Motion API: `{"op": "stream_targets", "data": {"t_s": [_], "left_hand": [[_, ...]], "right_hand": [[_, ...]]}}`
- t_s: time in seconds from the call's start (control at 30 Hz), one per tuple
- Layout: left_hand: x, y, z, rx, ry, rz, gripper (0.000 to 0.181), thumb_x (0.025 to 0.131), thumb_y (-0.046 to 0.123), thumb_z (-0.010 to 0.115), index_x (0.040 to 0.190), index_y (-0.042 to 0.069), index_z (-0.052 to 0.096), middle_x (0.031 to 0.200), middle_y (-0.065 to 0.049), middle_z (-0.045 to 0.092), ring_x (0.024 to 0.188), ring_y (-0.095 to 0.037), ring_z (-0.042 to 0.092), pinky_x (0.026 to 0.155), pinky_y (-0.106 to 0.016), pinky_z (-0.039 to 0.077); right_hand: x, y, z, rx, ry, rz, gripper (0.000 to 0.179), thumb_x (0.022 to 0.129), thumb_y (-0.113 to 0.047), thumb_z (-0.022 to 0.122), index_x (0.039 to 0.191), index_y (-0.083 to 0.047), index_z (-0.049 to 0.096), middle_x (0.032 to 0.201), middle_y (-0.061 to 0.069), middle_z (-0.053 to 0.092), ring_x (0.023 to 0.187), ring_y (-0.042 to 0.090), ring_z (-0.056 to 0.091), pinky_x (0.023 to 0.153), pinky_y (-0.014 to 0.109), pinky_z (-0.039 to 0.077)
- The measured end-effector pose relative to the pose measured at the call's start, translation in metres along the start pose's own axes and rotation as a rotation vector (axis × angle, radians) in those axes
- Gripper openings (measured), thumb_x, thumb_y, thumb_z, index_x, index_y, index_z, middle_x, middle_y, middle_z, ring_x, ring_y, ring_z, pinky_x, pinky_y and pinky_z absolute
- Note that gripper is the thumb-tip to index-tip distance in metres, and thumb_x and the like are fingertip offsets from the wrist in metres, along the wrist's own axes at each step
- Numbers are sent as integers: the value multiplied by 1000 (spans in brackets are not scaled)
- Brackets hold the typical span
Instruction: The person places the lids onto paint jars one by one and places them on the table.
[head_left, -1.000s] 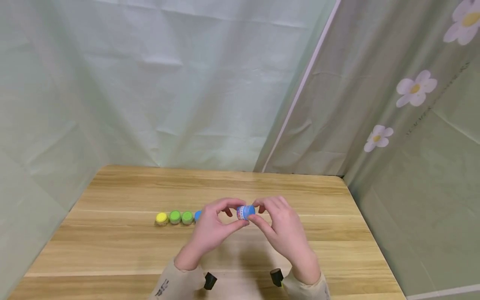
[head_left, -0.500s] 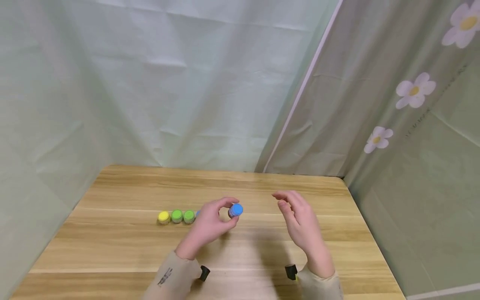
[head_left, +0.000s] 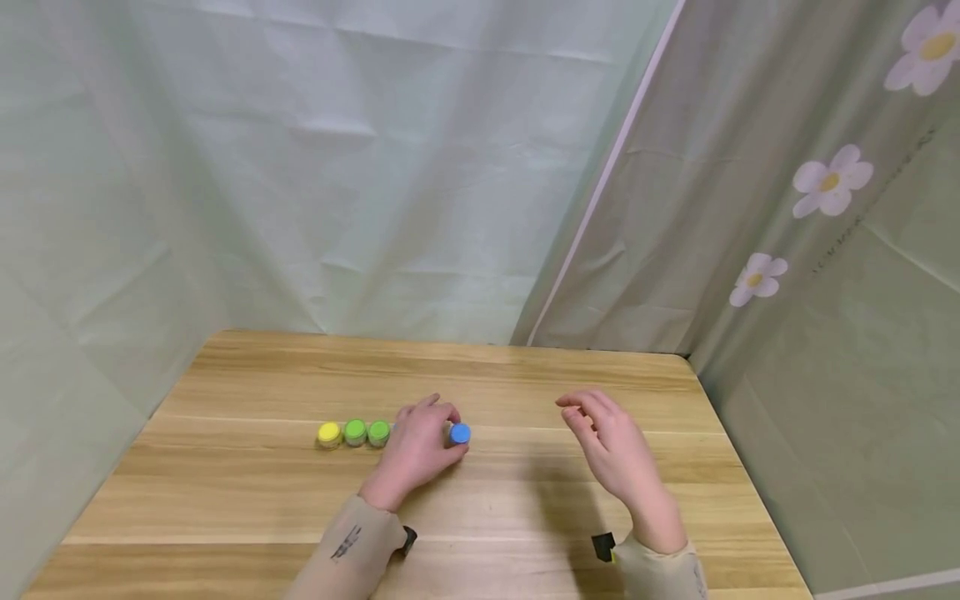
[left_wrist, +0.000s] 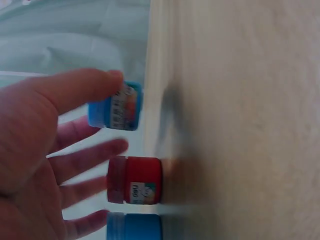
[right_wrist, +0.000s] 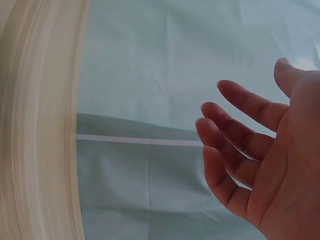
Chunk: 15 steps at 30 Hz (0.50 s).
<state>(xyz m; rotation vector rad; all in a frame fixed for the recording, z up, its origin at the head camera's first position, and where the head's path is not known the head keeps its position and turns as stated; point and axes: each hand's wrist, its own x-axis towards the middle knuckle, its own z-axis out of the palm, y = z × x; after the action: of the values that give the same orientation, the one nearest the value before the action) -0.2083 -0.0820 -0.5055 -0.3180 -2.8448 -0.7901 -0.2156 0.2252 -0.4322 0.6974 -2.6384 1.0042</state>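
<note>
My left hand [head_left: 416,446] pinches a small blue paint jar [head_left: 460,433] between thumb and index finger. In the left wrist view, this blue jar [left_wrist: 120,107] is slightly tilted and a little above the table, its label partly under the thumb. Below it in that view stand a red paint jar [left_wrist: 142,181] and another blue jar [left_wrist: 142,227], close to the other outstretched fingers; the hand hides these two in the head view. My right hand [head_left: 611,446] hovers over the table's right part, fingers loosely bent and holding nothing.
To the left of my left hand, a yellow-lidded jar [head_left: 329,434] and two green-lidded jars, one left [head_left: 356,431] and one right [head_left: 378,432], continue the row on the wooden table [head_left: 225,492]. A pale green curtain [head_left: 420,167] hangs behind the table's far edge.
Both hands were at the blue jar; the right hand has let go and moved right. The left hand has carried the jar left and down toward the row's right end.
</note>
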Motion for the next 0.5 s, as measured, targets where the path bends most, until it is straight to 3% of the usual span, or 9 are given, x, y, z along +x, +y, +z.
{"op": "stream_targets", "data": {"t_s": [0.07,0.17,0.37,0.5], "left_hand": [[-1,-3,2,32,4,-2,31,81,30,96,96,15,73,109,-7,76,141,-49,52,111,-70,39],[-1,-6,4,52,1,-14,35,80,31,98,99,14,75,122,-13,73,146,-52,44,113,-70,37],[0,-8,7,70,10,-33,39,79,31,99,105,11,77,124,-15,71,147,-52,41,114,-69,37],[-2,-10,2,35,-13,-49,61,80,36,97,129,8,73,138,-19,64,151,-51,36,116,-71,33]], "right_hand": [[-1,0,0,-5,-17,9,25,113,-31,58,124,-17,75,127,-5,69,105,16,68,84,47,60],[-1,0,-1,-8,-38,17,27,113,-34,57,125,-17,75,128,-4,69,106,17,67,84,49,60],[-2,1,-1,-24,-73,37,28,113,-37,57,126,-20,74,128,-5,69,106,15,67,85,45,59],[-2,7,1,-43,-124,64,36,112,-42,58,135,-18,71,137,0,67,119,24,66,94,50,57]]}}
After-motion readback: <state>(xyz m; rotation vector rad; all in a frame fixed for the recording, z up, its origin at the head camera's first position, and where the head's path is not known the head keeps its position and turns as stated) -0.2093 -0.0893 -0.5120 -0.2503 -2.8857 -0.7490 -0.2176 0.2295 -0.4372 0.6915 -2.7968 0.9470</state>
